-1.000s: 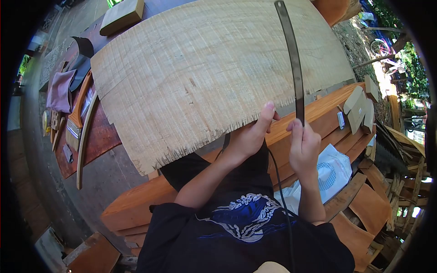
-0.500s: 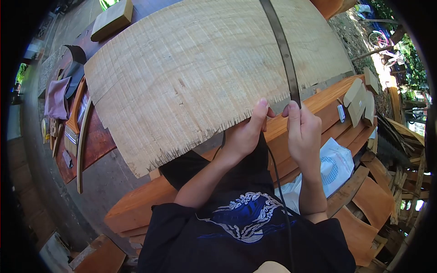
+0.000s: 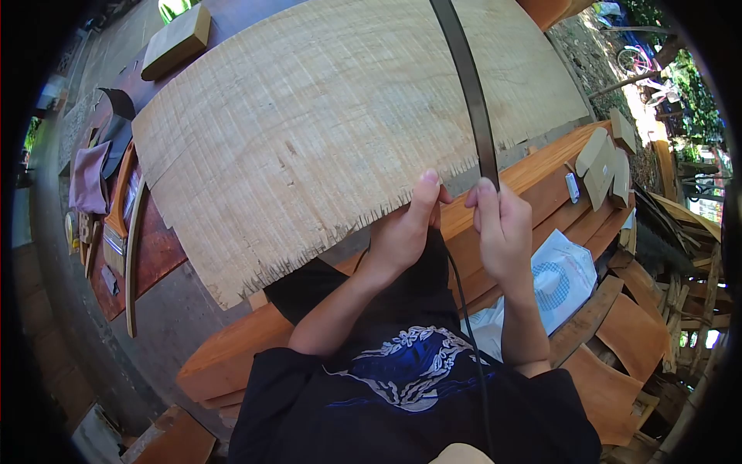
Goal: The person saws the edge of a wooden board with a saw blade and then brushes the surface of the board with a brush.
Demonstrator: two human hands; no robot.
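Observation:
A long, dark flat strip [image 3: 466, 77] runs from the top of the view across the plywood board [image 3: 309, 147] to my right hand [image 3: 502, 236]. Its lower end is pinched between my right thumb and fingers, just off the board's near edge. My left hand [image 3: 400, 236] is beside that splintered edge, thumb up and fingers curled in; whatever they hold, if anything, is hidden. A small gap separates the two hands. The strip's far end lies out of view.
Reddish wooden planks [image 3: 541, 166] are stacked under the board's near side. At left lie a paintbrush [image 3: 116, 232], a pink cloth [image 3: 89, 178] and a curved wooden strip [image 3: 134, 263]. A wood block [image 3: 176, 42] sits behind. A white plastic bag [image 3: 560, 271] rests at right.
The view has shifted slightly, so the board and tools appear further left. My right hand still pinches the strip, and its fingers are now more bunched around the end.

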